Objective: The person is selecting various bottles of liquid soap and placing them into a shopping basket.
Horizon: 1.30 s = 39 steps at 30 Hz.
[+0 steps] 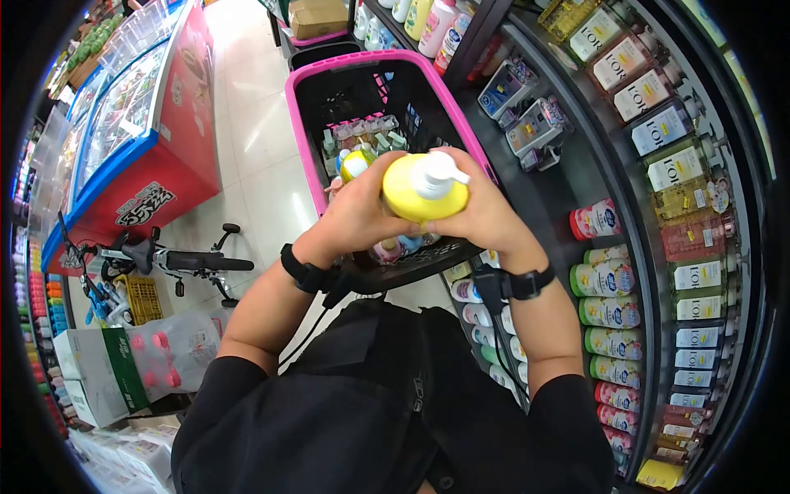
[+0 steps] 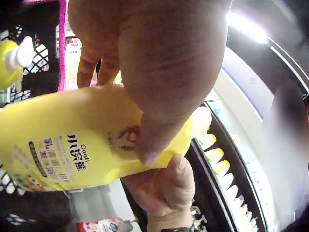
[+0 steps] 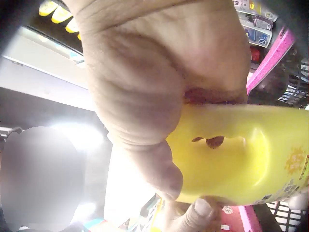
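Observation:
Both hands grip a yellow bottle [image 1: 411, 188] with a white pump top, above the near end of a black basket with a pink rim [image 1: 298, 140]. The left hand [image 1: 358, 206] holds one side and the right hand [image 1: 485, 206] the other, thumbs close together on the near face. In the left wrist view the bottle [image 2: 63, 135] lies across the picture, its printed label showing, with the left thumb pressed on it. The right wrist view shows the bottle's [image 3: 231, 169] recessed side under the right hand [image 3: 159, 72]. Several bottles [image 1: 366, 128] lie inside the basket.
Shelves of bottles [image 1: 609, 313] run along the right. At the left stand a red and blue freezer [image 1: 185, 123], a small bicycle [image 1: 197, 261] and wrapped cartons [image 1: 95, 370]. Pale floor tiles [image 1: 259, 123] show between freezer and basket.

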Motion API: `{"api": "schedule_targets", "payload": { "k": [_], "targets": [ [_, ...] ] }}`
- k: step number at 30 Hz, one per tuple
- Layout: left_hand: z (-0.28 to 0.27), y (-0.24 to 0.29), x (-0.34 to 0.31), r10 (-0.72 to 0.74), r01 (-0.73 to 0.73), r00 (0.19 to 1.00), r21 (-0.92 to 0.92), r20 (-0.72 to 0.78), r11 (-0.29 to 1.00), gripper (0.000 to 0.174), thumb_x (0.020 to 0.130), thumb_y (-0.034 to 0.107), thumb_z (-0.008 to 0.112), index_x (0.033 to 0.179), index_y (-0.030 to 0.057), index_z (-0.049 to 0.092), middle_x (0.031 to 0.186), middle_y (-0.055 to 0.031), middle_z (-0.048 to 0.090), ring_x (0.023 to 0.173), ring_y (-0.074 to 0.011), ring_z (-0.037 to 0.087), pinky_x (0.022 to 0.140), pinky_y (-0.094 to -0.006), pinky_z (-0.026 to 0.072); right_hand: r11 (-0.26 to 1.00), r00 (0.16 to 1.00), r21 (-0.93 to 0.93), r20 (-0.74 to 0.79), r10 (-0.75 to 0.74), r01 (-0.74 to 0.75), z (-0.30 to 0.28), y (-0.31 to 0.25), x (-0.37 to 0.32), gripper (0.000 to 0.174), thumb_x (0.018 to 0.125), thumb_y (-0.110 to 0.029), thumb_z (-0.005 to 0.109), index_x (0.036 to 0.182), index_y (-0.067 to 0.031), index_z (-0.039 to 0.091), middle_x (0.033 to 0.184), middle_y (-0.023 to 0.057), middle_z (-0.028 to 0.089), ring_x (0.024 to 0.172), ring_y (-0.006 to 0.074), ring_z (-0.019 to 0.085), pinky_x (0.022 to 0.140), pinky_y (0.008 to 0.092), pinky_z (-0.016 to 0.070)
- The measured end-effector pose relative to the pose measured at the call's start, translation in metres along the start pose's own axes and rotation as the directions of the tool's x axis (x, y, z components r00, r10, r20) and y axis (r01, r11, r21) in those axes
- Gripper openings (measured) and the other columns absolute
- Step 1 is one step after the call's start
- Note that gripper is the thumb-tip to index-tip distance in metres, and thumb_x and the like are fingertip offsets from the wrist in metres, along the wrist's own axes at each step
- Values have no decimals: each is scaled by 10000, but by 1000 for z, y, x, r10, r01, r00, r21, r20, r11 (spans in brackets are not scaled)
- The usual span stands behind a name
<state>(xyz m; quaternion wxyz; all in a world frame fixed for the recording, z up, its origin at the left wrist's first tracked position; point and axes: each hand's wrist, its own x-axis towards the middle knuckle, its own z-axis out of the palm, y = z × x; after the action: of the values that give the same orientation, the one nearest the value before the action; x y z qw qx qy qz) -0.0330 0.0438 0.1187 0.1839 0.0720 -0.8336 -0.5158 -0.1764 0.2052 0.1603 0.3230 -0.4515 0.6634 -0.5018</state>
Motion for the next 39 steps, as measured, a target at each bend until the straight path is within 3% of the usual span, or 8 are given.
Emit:
{"api": "schedule_targets", "payload": {
  "k": [3,11,18,19,22,27,36,39],
  "targets": [
    [2,-38,-6,38,-40,992,-13,-120,999,817,726,178,840,1406,20,415,1234,-186,616,1153,-308,615,990,-384,483,996,998,70,-16,56,-55,13,31,24,899,649,-10,864,1416,-46,397,1310,76,540,1231,180,521,1054,336,426],
    [-3,-67,-63,-168,167,948,-28,-272,986,598,823,83,734,1346,-27,467,1185,-192,622,1113,-308,626,966,-383,492,979,989,143,-9,146,-143,54,113,27,875,676,-79,873,1398,-25,382,1289,121,542,1213,218,535,1051,358,431],
    [9,-78,-89,61,68,928,328,-367,942,490,776,67,729,1221,-24,545,1203,-208,590,1127,-379,573,983,-431,461,917,951,263,161,264,-299,82,147,28,800,727,-125,862,1371,-27,396,1272,115,545,1196,214,532,1030,355,435],
    [11,-78,-91,69,67,934,362,-349,930,537,748,93,755,1229,-15,542,1288,-226,537,1228,-418,500,1038,-466,417,905,943,278,178,281,-322,85,153,29,799,727,-150,868,1362,-18,401,1268,121,545,1194,222,532,1029,359,434],
    [24,-81,-92,36,176,922,503,-385,846,589,729,131,779,1250,-1,536,1351,-245,483,1302,-456,421,1081,-498,372,940,933,105,197,301,-325,92,147,31,780,712,-168,876,1329,-11,426,1245,123,558,1169,218,542,1017,352,438],
    [32,-93,-97,-133,298,908,390,-397,871,732,766,181,775,1382,4,422,1505,-317,283,1374,-486,341,1122,-509,334,905,885,55,241,398,-421,102,157,33,834,704,-155,874,1381,-7,408,1271,132,558,1202,230,530,1033,350,427],
    [35,-106,-101,-203,301,911,241,-359,923,690,818,124,687,1412,-35,374,1532,-300,249,1444,-438,267,1159,-458,298,922,887,-152,256,384,-355,100,158,24,926,671,-267,884,1404,16,395,1261,191,598,1179,285,581,1017,359,449],
    [35,-105,-102,-191,299,906,251,-378,921,658,811,123,684,1396,-4,411,1515,-305,269,1397,-460,334,1126,-459,349,931,896,-206,273,351,-302,91,154,21,938,677,-282,875,1418,16,382,1282,208,590,1179,299,587,999,361,463]
  ]
}}
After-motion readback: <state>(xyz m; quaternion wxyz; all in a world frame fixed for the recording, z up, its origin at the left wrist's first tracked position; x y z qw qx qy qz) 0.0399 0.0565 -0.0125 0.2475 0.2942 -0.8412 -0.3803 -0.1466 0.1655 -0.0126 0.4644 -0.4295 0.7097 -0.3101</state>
